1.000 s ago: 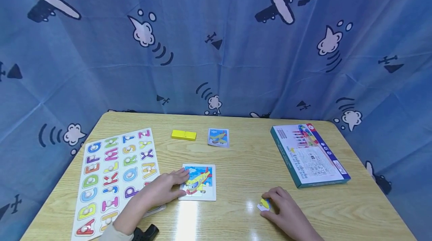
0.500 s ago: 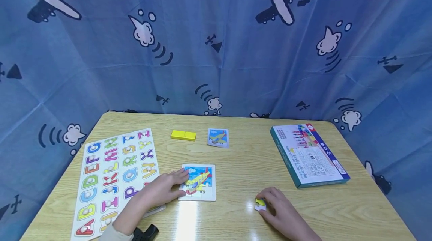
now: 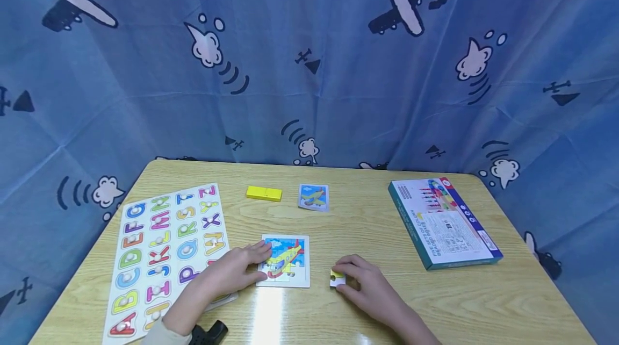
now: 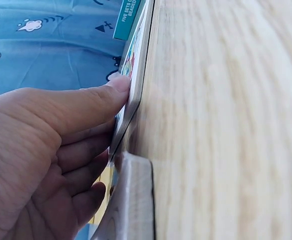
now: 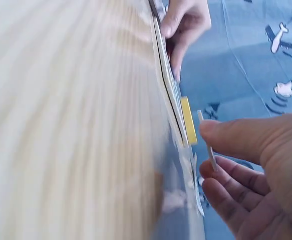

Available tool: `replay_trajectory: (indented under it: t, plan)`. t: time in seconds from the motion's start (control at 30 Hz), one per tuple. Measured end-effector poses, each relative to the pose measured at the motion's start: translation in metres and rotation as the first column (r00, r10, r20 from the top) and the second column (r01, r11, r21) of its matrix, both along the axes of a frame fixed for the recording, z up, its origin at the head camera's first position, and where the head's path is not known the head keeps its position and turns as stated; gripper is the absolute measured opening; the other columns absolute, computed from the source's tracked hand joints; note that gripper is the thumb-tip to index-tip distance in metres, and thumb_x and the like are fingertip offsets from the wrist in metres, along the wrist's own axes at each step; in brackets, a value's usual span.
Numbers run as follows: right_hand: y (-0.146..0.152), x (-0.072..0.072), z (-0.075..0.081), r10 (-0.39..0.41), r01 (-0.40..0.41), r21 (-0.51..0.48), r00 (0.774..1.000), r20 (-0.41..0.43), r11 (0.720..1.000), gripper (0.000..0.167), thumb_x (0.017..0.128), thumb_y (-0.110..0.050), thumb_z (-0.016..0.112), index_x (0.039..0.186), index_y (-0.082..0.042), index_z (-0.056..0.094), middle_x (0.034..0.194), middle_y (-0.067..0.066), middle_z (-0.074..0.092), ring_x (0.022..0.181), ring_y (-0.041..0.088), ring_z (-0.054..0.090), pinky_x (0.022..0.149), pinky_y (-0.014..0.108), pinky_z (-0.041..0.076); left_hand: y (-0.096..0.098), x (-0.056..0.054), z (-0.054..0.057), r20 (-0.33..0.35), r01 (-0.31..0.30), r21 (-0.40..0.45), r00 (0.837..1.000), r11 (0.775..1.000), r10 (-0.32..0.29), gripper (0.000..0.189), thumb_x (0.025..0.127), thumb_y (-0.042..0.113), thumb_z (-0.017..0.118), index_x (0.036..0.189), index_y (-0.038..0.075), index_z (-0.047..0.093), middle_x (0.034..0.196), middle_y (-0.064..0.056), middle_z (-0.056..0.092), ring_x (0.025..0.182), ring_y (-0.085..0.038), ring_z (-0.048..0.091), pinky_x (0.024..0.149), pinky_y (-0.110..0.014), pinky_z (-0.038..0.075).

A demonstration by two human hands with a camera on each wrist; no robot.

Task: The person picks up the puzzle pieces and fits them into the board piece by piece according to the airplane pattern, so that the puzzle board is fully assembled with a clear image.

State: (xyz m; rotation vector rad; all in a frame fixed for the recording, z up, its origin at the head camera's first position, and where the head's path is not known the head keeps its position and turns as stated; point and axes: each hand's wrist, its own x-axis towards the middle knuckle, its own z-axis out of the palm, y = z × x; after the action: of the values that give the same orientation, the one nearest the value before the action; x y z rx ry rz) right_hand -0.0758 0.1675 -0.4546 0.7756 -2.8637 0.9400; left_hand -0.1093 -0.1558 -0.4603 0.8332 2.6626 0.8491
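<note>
A square airplane jigsaw puzzle (image 3: 292,259) in a white-bordered tray lies flat at the middle of the table. On its left side rests my left hand (image 3: 234,268), thumb and fingertips touching the top near the border; the left wrist view shows the thumb (image 4: 118,85) lying on that edge. My right hand (image 3: 369,286) pinches a small yellow-and-white jigsaw piece (image 3: 336,279) between thumb and fingers, a short way right of the puzzle. Seen edge-on in the right wrist view, the piece (image 5: 201,116) is a thin pale strip, held apart from the table surface.
A white alphabet board (image 3: 162,232) with knobbed letters lies left, partly under my left forearm. Behind the puzzle are a yellow block (image 3: 263,193) and a small airplane picture card (image 3: 313,196). A flat green-sided box (image 3: 445,221) lies right. Blue airplane-print fabric (image 3: 309,65) hangs behind the table.
My right hand has moved left toward the puzzle, carrying the jigsaw piece, which has turned a little in its fingers. My left hand has stayed in place on the puzzle.
</note>
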Motion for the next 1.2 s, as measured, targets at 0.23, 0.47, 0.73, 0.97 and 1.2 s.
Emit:
replay_trajectory:
  t: [0.23, 0.47, 0.73, 0.97, 1.2]
  plan:
    - [-0.029, -0.008, -0.007, 0.084, -0.083, -0.048, 0.996, 0.023, 0.995, 0.027, 0.085, -0.02, 0.071, 0.112, -0.015, 0.07, 0.117, -0.006, 0.061, 0.11, 0.012, 0.059, 0.092, 0.031, 0.052, 0.001, 0.0, 0.001, 0.004, 0.003, 0.002, 1.0, 1.0, -0.003, 0.053, 0.088, 0.027, 0.066, 0.134, 0.004, 0.053, 0.144, -0.007, 0.045, 0.137, -0.027, 0.037, 0.11, -0.047, 0.032]
    - [-0.048, -0.013, -0.011, 0.134, -0.134, -0.038, 0.991, -0.016, 0.99, 0.027, 0.086, -0.021, 0.07, 0.112, -0.014, 0.07, 0.116, -0.004, 0.062, 0.11, 0.014, 0.06, 0.093, 0.033, 0.052, 0.002, 0.0, 0.002, 0.005, -0.004, -0.008, 1.0, 1.0, 0.004, 0.053, 0.089, 0.029, 0.066, 0.134, 0.005, 0.053, 0.145, -0.005, 0.045, 0.137, -0.025, 0.037, 0.11, -0.048, 0.033]
    - [-0.061, -0.018, -0.014, 0.169, -0.169, 0.004, 0.984, -0.049, 0.986, 0.029, 0.087, -0.019, 0.069, 0.114, -0.011, 0.07, 0.12, 0.0, 0.06, 0.113, 0.015, 0.057, 0.094, 0.03, 0.051, 0.001, 0.0, 0.003, -0.014, -0.004, -0.019, 1.0, 1.0, 0.003, 0.052, 0.089, 0.028, 0.066, 0.133, 0.005, 0.053, 0.144, -0.006, 0.045, 0.137, -0.027, 0.038, 0.109, -0.048, 0.034]
    - [-0.067, -0.018, -0.017, 0.154, -0.153, 0.039, 0.987, -0.036, 0.988, 0.028, 0.087, -0.021, 0.069, 0.113, -0.011, 0.07, 0.121, -0.003, 0.058, 0.115, 0.014, 0.055, 0.095, 0.031, 0.05, 0.0, 0.0, 0.002, -0.024, 0.003, -0.017, 1.0, 1.0, -0.003, 0.051, 0.089, 0.027, 0.066, 0.133, 0.004, 0.054, 0.144, -0.008, 0.046, 0.136, -0.029, 0.039, 0.109, -0.048, 0.035]
    - [-0.07, -0.02, -0.016, 0.135, -0.135, 0.005, 0.991, 0.005, 0.991, 0.025, 0.085, -0.018, 0.07, 0.109, -0.01, 0.072, 0.116, -0.002, 0.057, 0.107, 0.011, 0.053, 0.089, 0.027, 0.051, -0.001, 0.0, 0.0, -0.015, -0.006, -0.017, 1.0, 1.0, 0.005, 0.053, 0.088, 0.029, 0.066, 0.134, 0.006, 0.053, 0.145, -0.005, 0.045, 0.137, -0.026, 0.039, 0.109, -0.047, 0.035]
